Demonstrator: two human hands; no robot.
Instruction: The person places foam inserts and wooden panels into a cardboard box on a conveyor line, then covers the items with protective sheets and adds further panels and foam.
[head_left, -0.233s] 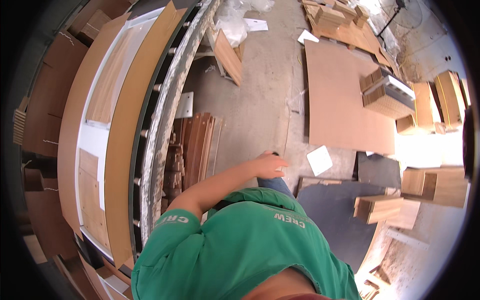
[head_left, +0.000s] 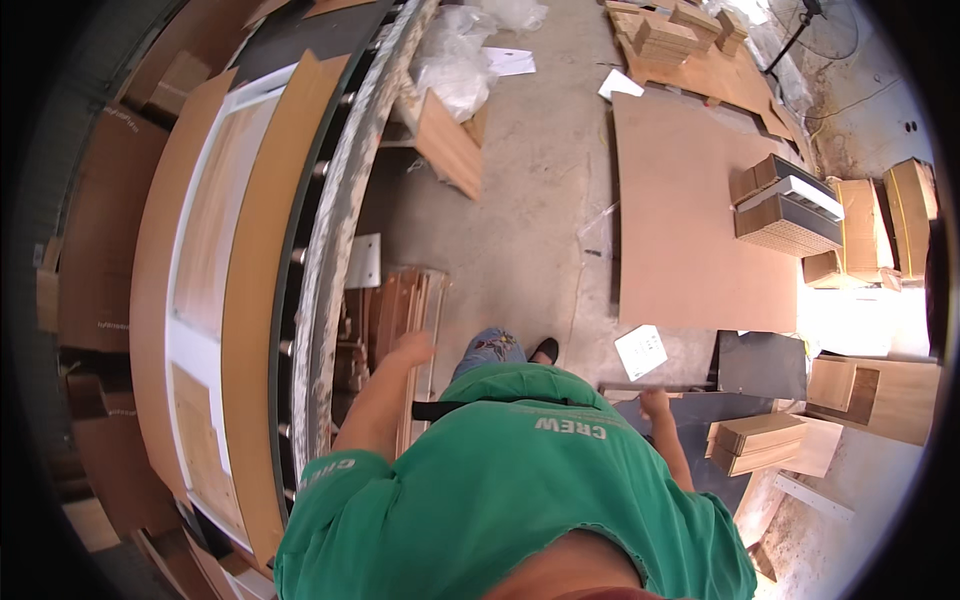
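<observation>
I look straight down over my green shirt at a concrete floor (head_left: 530, 200). My left hand (head_left: 412, 350) is stretched forward with fingers spread, blurred, over the top of a stack of narrow wooden strips (head_left: 405, 300) standing beside a long machine table. It holds nothing. My right hand (head_left: 655, 403) hangs low at my right side above a dark panel (head_left: 700, 425) on the floor. Its fingers look curled, and I cannot tell whether it grips anything. My jeans and one dark shoe (head_left: 545, 349) show between the hands.
Long wooden boards (head_left: 255, 300) lie on the roller table (head_left: 335, 230) at left. A large brown sheet (head_left: 700, 220) covers the floor at right, with boxes (head_left: 785, 210), stacked wood pieces (head_left: 760, 440), paper sheets (head_left: 640, 350) and plastic wrap (head_left: 450, 60) around it.
My left hand has swung left from in front of my body to the stack of wooden strips. My right hand has come into view at my side.
</observation>
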